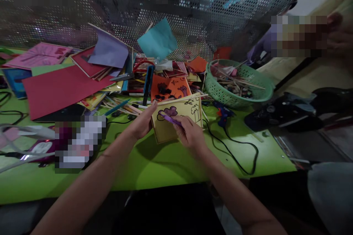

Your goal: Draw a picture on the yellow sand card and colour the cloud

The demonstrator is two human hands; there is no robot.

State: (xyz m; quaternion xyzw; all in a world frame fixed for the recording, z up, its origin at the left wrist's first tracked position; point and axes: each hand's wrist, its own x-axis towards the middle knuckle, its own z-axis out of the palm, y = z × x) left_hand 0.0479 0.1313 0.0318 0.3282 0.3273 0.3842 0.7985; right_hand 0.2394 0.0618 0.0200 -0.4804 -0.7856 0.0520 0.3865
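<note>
My left hand (143,122) grips the left edge of a yellow card (168,132) framed with thin sticks, its thumb on the upper corner. Black line drawings of a cloud, a tree and a small winged figure cover the card, and the cloud is partly coloured purple. Closed around a purple marker (171,119), my right hand (190,132) lies over the card's lower middle. The marker's tip is at the cloud's left part. Just behind stands an orange card (172,86) with dark drawings, its lower part hidden by the yellow one.
A green basket (237,97) of sticks stands at the right, with a blue glue gun (223,114) and its looping cord before it. Red paper (63,88), scissors (122,77) and loose sticks crowd the left. A perforated metal screen (110,14) rises behind. A person is at the right.
</note>
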